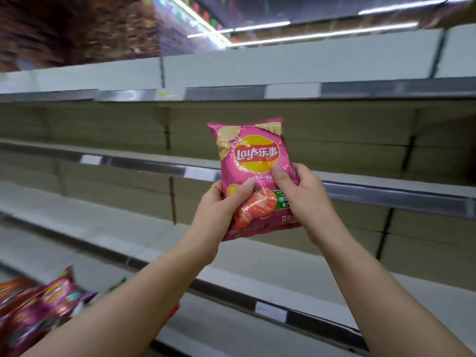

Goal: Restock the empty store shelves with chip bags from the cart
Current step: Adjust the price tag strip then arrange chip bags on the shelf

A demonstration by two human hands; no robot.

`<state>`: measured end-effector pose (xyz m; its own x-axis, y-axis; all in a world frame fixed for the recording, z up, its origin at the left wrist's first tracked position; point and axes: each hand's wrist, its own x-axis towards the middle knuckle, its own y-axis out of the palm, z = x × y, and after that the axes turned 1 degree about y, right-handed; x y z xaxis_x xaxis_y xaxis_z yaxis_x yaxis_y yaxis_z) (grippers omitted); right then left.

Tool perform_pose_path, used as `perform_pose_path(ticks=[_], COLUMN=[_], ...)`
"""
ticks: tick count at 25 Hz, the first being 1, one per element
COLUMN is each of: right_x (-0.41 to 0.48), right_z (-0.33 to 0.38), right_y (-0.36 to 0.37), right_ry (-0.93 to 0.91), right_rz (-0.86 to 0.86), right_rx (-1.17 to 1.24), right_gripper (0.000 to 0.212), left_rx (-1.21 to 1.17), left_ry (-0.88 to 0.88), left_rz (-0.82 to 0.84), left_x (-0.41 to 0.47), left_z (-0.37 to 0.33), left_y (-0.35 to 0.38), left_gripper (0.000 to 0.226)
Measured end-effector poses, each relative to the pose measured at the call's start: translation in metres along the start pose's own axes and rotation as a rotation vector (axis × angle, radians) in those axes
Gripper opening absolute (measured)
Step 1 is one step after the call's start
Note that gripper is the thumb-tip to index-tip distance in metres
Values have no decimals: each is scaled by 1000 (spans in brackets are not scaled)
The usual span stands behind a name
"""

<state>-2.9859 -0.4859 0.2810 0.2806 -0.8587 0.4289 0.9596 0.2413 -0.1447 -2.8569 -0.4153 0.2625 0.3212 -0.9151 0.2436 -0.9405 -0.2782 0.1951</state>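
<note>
forearms, two, bare, nearest the camera, rising from the bottom edge toward the middle of the view.

spare chip bags (pixel 38 307): heaped at near left, pink and red, blurred; presumably in the cart, though the cart itself cannot be made out apart from a red edge.

left hand (pixel 219 212): fingers wrapped round the lower left edge of the bag, thumb pressed on its front; ring on one finger.

right hand (pixel 304 199): fingers curled behind the lower right edge, thumb flat on the front near the logo.

chip bag (pixel 251 161): pink, tomato picture, held upright in the air between both hands, front toward the camera, in front of the middle shelf (pixel 144 163), not yet resting on any board.

shelves, far: several tiers running left to right, all bare; top shelf (pixel 231 91) with price-strip rail and a few blank labels.

risks, judged:
- grip is low on a puffed, slippery bag; the top half is unsupported and could flop or slide out on the reach.
- thumbs pressing hard could crush contents.
- set down upright on a bare board with no neighbours, it may topple forward over the rail.
- view is motion-blurred; a hurried reach could catch the shelf lip.
</note>
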Motion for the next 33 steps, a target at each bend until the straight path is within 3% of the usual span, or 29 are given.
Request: perform_pose_path(ticks=[4,7,12,17,20,24,33], right_x=[-6,-10,-7,8,27,56,93], right_z=[-1,-4,-19,-42,-51,-62,-78], right_y=[-111,-194,-331,-438,-470,-492,-505], right_ry=[79,95,83,122,153,204,395], right_rz=[-163,-271,-409,-418,-403,-375,-310], right_rx=[-93,-166,-274,-313,-375,-544,-667], right_gripper=[32,24,39,48,64,51,34], left_rx=[-17,-24,-26,5,20,36,221], left_ry=[-66,-99,-127,-145,-152,-185,-205], left_rz=[199,302,411,458,425,405,309], left_x=[20,30,40,56,77,110,151], left_z=[11,22,40,62,71,79,106], left_y=[108,192,332,439,478,506,530], left_gripper=[67,53,46,47,46,40,58])
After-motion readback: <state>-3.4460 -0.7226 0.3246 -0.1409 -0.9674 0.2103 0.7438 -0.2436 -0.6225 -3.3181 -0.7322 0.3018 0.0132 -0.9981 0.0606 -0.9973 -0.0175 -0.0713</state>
